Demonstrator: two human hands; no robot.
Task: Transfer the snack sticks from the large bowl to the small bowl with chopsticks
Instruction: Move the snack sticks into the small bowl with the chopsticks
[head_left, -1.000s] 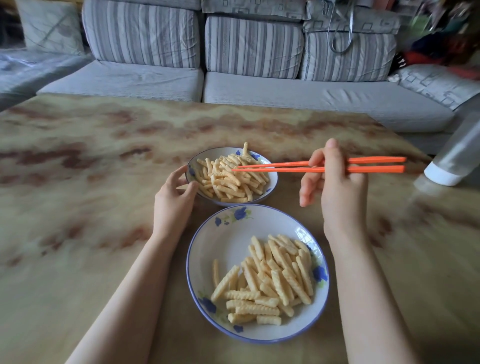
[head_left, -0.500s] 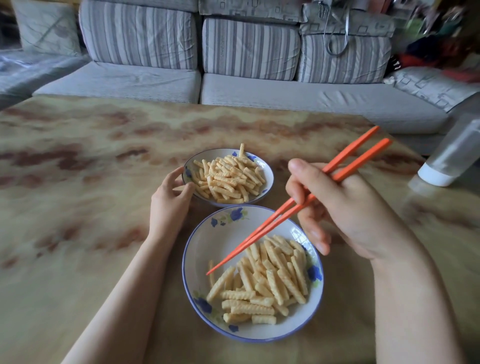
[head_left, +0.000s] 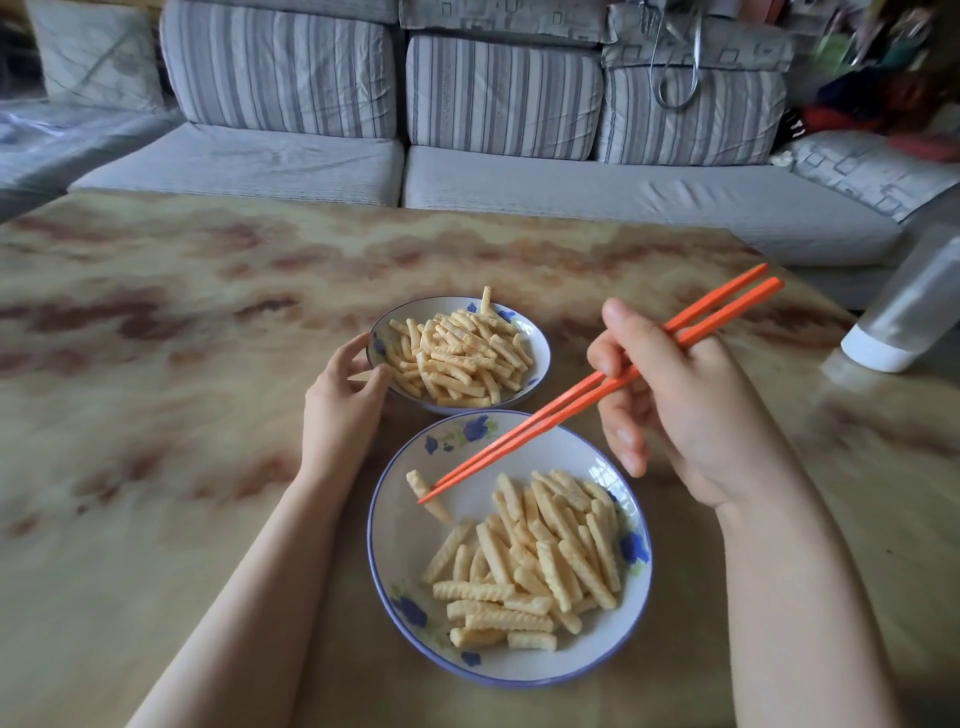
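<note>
The right hand (head_left: 691, 410) grips the orange chopsticks (head_left: 587, 389), and their tips have come down to the left part of the large bowl (head_left: 415, 545), where half a second ago they only hung over the pile. A second ago the same sticks lay level over the small bowl (head_left: 537, 358), so the hand has swung back near for another pick. Now the tips close on a single snack stick (head_left: 423, 491) that stands apart from the main heap; it looks tilted up off the bowl's floor, which suggests it is already pinched and starting to lift, though how firm the pinch is cannot be told.

The left hand (head_left: 343, 402) has not moved: its fingers curl against the left rim of the small bowl, steadying it on the table (head_left: 156, 415).

The snack sticks (head_left: 540, 561) mostly fill the right and near part of the large bowl, while the small bowl, just beyond and touching or nearly touching it, is already well heaped. By that look the task is roughly half done. The next carry is short but goes over two rims, and a ridged, light stick held near one end could swivel and drop.
</note>
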